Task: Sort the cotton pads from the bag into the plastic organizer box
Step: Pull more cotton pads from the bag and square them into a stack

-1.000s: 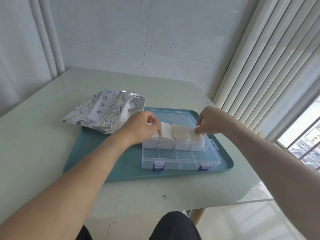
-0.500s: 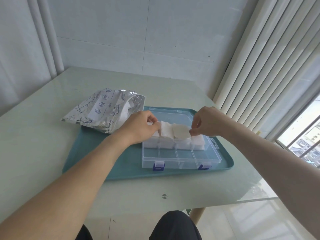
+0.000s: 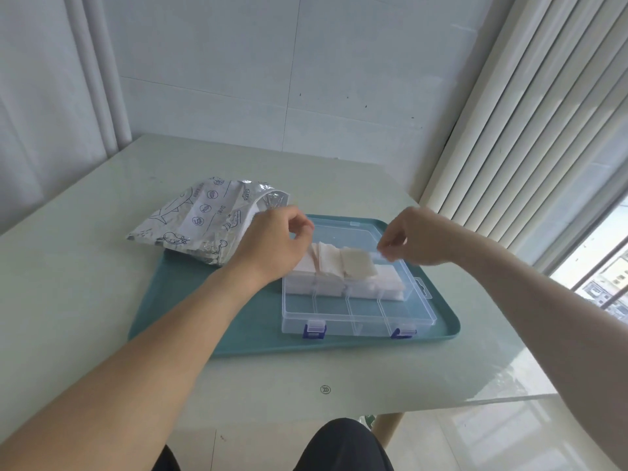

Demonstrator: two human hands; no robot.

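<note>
The right hand (image 3: 421,237) pinched the far corner of a pad (image 3: 358,263) between thumb and fingertips, its grip closed on that corner while the pad lay tilted over the box's far row. The left hand (image 3: 272,244) hovered over the left end of that row with fingers curled; whether its grip had hold of anything could not be told. Stacks of pads (image 3: 339,277) filled the four far compartments of the clear box (image 3: 356,317), and the near compartments showed only plastic. The box sat on a teal tray (image 3: 190,300), blue latches facing the person. The silver bag (image 3: 207,219) lay half on the tray's far left corner, mouth toward the box. The tray rested on a pale glossy worktop (image 3: 85,266) set into a corner of grey-white walls. Vertical blinds (image 3: 530,107) hung to the right beside a window (image 3: 605,277).
</note>
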